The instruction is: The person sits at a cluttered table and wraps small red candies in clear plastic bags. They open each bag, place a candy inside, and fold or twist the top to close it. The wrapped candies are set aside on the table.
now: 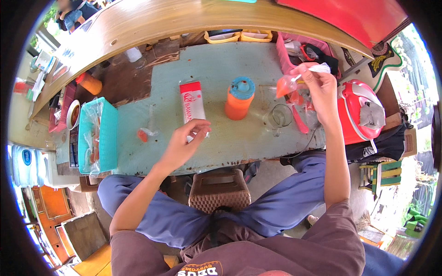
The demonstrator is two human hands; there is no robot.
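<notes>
Raised over the right side of the table, my right hand (317,87) pinches the gathered neck of a small clear plastic bag of orange sauce (285,86). My left hand (186,142) hovers at the near end of a red-and-white packet (192,101), its fingertips closed together. Whatever they hold, if anything, is too small to tell; a bit of white shows by them. Between the hands stands an orange bottle with a blue lid (240,99). A clear glass mug (279,116) is below my right hand. Another small sauce bag (143,134) lies left of my left hand.
At the left stands a turquoise basket (110,138) with plastic bags in it. A pink basket (285,43) holds mixed items at the back right. Beside my right forearm sits a red-and-white lidded container (357,99). A wooden shelf (184,18) spans the far side.
</notes>
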